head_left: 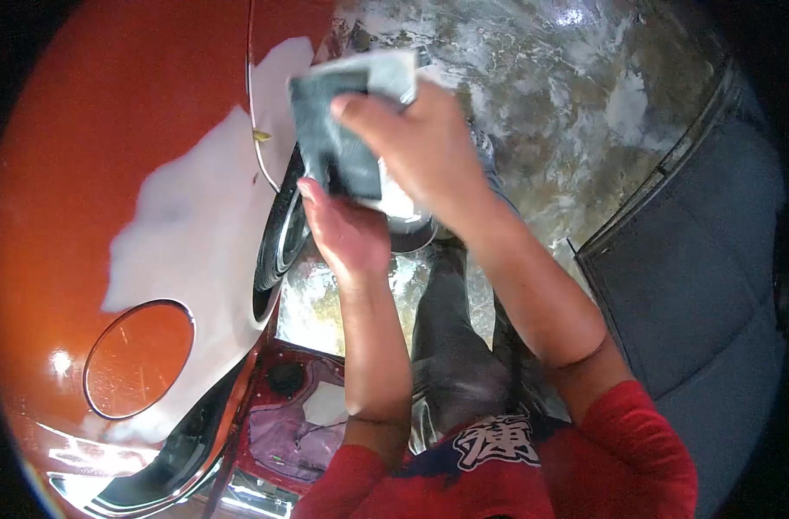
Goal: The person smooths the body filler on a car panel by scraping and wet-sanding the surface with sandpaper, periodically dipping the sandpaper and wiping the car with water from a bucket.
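Note:
A dark grey sheet with a pale edge, which looks like sandpaper (312, 108), is held up between my two hands in the upper middle of the view. My right hand (433, 147) grips it from the right, thumb pressed flat on the dark face. At its lower edge is my left hand (360, 238), thumb up against the sheet and fingers mostly hidden behind it. Motion blurs both the sheet and the hands slightly. To the left stands an orange car body panel (92, 173) with a whitish smooth patch (195, 208) over part of it.
A round fuel flap (139, 359) sits low in the panel, near the wheel (282, 238). Below the hands shows a round container's rim (416, 240). The floor (567, 112) looks wet and stained. A dark padded surface (697, 259) stands right; a red panel (295, 424) lies below.

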Available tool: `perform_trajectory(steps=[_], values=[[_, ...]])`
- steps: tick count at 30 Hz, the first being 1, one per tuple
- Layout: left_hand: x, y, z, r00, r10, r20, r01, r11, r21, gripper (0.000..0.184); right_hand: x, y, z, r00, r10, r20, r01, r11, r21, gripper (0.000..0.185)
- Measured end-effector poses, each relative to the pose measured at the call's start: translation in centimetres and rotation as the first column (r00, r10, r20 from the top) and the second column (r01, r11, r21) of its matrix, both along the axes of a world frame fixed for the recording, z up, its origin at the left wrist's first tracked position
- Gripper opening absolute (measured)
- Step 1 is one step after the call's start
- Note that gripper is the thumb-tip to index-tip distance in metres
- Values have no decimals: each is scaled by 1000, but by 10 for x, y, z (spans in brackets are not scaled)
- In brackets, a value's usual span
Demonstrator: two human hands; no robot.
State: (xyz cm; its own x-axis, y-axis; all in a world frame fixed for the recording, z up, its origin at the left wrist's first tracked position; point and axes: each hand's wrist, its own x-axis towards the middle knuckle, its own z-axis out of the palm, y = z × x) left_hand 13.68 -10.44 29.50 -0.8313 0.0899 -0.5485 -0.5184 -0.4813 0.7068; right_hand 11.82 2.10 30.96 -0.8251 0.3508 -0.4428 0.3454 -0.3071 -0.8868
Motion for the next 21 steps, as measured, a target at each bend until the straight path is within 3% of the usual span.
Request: perform_trajectory(steps=[1,2,4,8,11,14,16,19,21], values=[[-4,0,-2,1000,14,-18,-14,1000,4,65,-2,10,10,996,-67,53,71,994,-81,29],[-9,-1,-4,999,30,-35,-30,1000,9,63,0,19,2,992,-124,-38,121,990,-71,28],[-18,3,0,994,99,-49,-98,995,27,60,14,33,-3,970,-240,-45,239,971,-28,28],[-44,19,18,954,300,25,-300,942,150,43,71,51,-34,974,-158,162,154,987,37,30],[-56,27,26,905,412,110,-425,889,169,29,105,52,-15,938,-44,344,58,998,-29,29],[-60,34,23,872,474,119,-488,859,157,20,135,67,-13,894,114,434,-123,992,-9,27],[-66,41,26,843,515,157,-536,830,156,15,141,77,-10,881,129,454,-151,988,13,26],[-72,54,20,821,552,145,-569,814,116,13,144,92,-7,837,164,521,-181,983,-19,25],[-57,106,9,909,397,123,-415,847,331,15,141,105,-7,849,173,500,-183,983,-31,26]])
